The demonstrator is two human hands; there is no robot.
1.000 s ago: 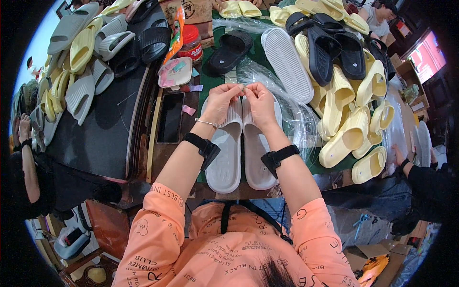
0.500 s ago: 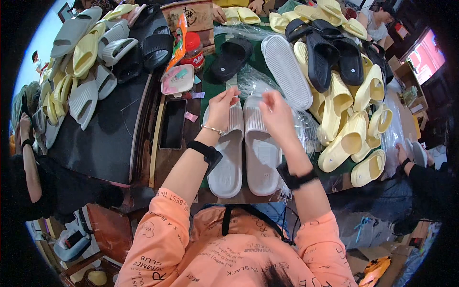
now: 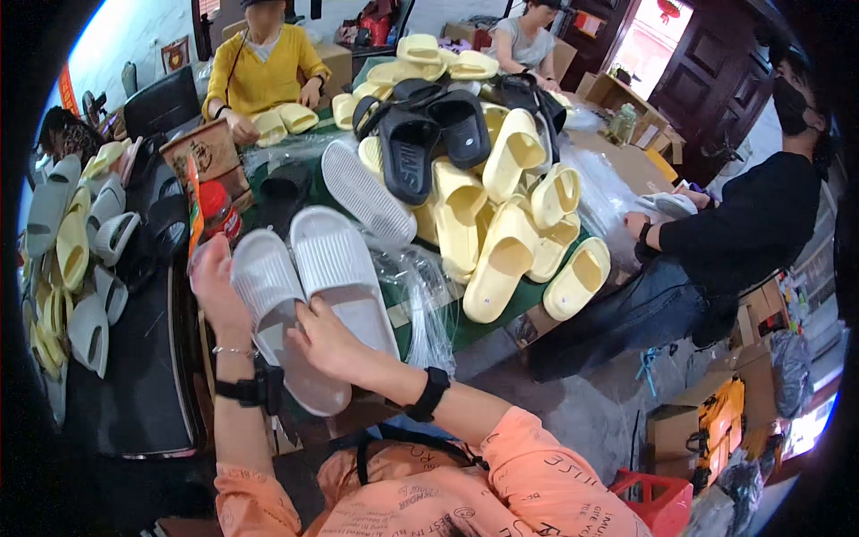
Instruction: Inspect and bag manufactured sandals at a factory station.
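Note:
A pair of light grey slippers (image 3: 340,255) lies side by side in front of me, toes pointing away, with ribbed straps. My right hand (image 3: 331,342) reaches across the pair, its bent fingers closed at the strap edge of the left slipper (image 3: 266,279), near the gap between the two. My left hand (image 3: 220,285) is raised just left of that slipper's strap. Motion smears its fingers, and I see nothing clear in them. Clear plastic wrap (image 3: 425,304) lies crumpled to the right of the pair.
Yellow slippers (image 3: 501,273) and black slippers (image 3: 407,148) are heaped at the right, beside an upturned grey slipper (image 3: 367,190). A red-lidded jar (image 3: 217,208) stands at the far left. More slippers (image 3: 76,233) cover a dark table. Co-workers sit opposite and at the right.
The view has swung to the right. My right hand has come down onto the pair at the left slipper's strap; my left hand has moved to that slipper's outer side.

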